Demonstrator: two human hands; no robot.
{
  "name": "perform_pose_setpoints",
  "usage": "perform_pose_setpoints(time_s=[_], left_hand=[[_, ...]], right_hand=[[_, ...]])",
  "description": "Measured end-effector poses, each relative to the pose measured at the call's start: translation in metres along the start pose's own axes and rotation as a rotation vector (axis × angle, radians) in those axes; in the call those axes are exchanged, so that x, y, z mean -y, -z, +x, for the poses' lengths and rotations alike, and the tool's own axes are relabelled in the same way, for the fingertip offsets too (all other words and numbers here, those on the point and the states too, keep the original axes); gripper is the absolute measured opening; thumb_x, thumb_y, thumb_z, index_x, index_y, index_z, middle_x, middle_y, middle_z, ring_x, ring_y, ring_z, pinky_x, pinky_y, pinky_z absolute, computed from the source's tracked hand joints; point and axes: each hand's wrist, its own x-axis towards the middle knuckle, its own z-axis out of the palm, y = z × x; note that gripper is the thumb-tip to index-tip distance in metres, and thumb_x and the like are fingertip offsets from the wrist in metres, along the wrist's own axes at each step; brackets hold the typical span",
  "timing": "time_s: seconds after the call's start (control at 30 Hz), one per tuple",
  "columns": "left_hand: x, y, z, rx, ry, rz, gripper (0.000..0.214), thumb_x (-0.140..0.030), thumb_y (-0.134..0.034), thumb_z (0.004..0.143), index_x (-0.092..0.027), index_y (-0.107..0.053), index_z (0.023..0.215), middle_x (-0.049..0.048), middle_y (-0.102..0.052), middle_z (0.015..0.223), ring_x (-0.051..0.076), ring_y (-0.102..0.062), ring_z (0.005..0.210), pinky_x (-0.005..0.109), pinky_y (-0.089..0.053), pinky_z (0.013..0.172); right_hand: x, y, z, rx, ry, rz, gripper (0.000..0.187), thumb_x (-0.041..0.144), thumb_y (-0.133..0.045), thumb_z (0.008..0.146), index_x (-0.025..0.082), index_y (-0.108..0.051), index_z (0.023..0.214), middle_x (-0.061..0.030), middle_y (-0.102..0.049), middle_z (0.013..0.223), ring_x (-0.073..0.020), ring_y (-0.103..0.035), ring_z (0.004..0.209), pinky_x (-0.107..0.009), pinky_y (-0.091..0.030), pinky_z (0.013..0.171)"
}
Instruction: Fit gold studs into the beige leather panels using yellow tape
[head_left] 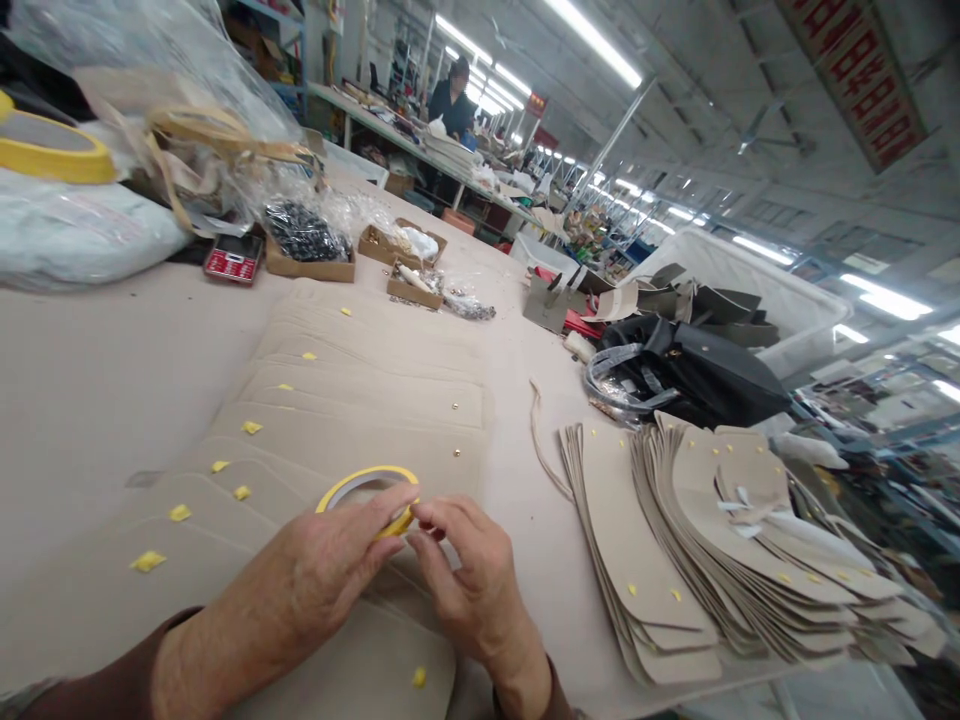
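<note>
A roll of yellow tape (pixel 375 472) is gripped in my left hand (pixel 330 550), fingers wrapped over its near side. My right hand (pixel 472 570) has its thumb and forefinger pinched at the tape's right edge; any piece of tape between them is too small to make out. Below both hands lie overlapping beige panels (pixel 360 370), fanned out on the table. Small yellow tape bits (pixel 148 561) are stuck along their left side. Two small gold metal studs (pixel 457 453) show at the right of the panels.
Stacks of beige strap-like pieces (pixel 645 540) lie at right. Behind them are a black handbag (pixel 697 370) and a white bin (pixel 795 290) with dark pieces. Small cardboard boxes (pixel 311 265), a red calculator (pixel 233 260) and another yellow tape roll (pixel 56 150) sit at back left. A person (pixel 450 100) stands far off.
</note>
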Motion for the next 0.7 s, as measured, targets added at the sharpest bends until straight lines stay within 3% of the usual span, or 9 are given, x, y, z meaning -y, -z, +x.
perform_pose_setpoints(time_s=[0.17, 0.3, 0.37, 0.5, 0.57, 0.7], left_hand=[[-0.003, 0.000, -0.001, 0.008, 0.019, -0.017, 0.027, -0.020, -0.038, 0.108, -0.022, -0.049, 0.133, 0.0037, -0.079, 0.107, 0.014, -0.078, 0.094, 0.019, -0.058, 0.080], [-0.010, 0.004, 0.004, 0.068, 0.050, -0.053, 0.021, -0.014, -0.038, 0.105, -0.025, -0.056, 0.105, -0.0038, -0.070, 0.081, 0.013, -0.071, 0.069, 0.021, -0.051, 0.063], [-0.011, 0.006, 0.006, 0.098, 0.060, -0.067, 0.025, -0.012, -0.038, 0.103, -0.025, -0.056, 0.092, -0.0047, -0.065, 0.074, 0.013, -0.066, 0.063, 0.023, -0.047, 0.059], [-0.011, 0.003, 0.010, 0.071, 0.026, -0.071, 0.027, -0.009, -0.038, 0.100, -0.024, -0.057, 0.089, -0.0041, -0.062, 0.074, 0.013, -0.062, 0.063, 0.024, -0.044, 0.057], [-0.012, 0.000, 0.011, 0.067, 0.000, -0.040, 0.028, -0.007, -0.037, 0.099, -0.024, -0.057, 0.088, -0.0030, -0.060, 0.074, 0.015, -0.059, 0.063, 0.025, -0.043, 0.058], [-0.018, -0.005, 0.016, 0.077, -0.060, -0.015, 0.032, -0.004, -0.033, 0.097, -0.023, -0.058, 0.093, -0.0015, -0.058, 0.077, 0.017, -0.054, 0.067, 0.026, -0.041, 0.060]], right_hand=[[-0.004, -0.010, -0.001, -0.012, 0.090, -0.111, 0.021, 0.012, -0.050, 0.100, 0.023, -0.067, 0.097, -0.0055, -0.075, 0.086, -0.0192, -0.069, 0.079, -0.029, -0.056, 0.073], [-0.006, -0.016, -0.005, -0.132, 0.149, -0.244, 0.022, 0.008, -0.049, 0.095, 0.023, -0.063, 0.086, -0.0019, -0.070, 0.070, -0.0173, -0.064, 0.063, -0.028, -0.049, 0.060], [-0.006, -0.017, -0.007, -0.162, 0.147, -0.290, 0.023, 0.007, -0.049, 0.093, 0.022, -0.064, 0.085, -0.0012, -0.068, 0.067, -0.0166, -0.063, 0.061, -0.028, -0.047, 0.058], [-0.001, -0.019, -0.011, -0.211, 0.106, -0.256, 0.023, 0.008, -0.051, 0.090, 0.020, -0.068, 0.082, -0.0006, -0.065, 0.064, -0.0151, -0.061, 0.057, -0.026, -0.047, 0.055], [0.002, -0.019, -0.010, -0.245, -0.044, -0.132, 0.020, 0.011, -0.054, 0.088, 0.019, -0.070, 0.079, -0.0002, -0.066, 0.063, -0.0138, -0.061, 0.054, -0.024, -0.047, 0.053], [-0.002, -0.009, -0.004, -0.229, -0.645, 0.338, 0.013, 0.028, -0.067, 0.081, 0.018, -0.069, 0.073, 0.0016, -0.065, 0.054, -0.0122, -0.057, 0.044, -0.022, -0.047, 0.044]])
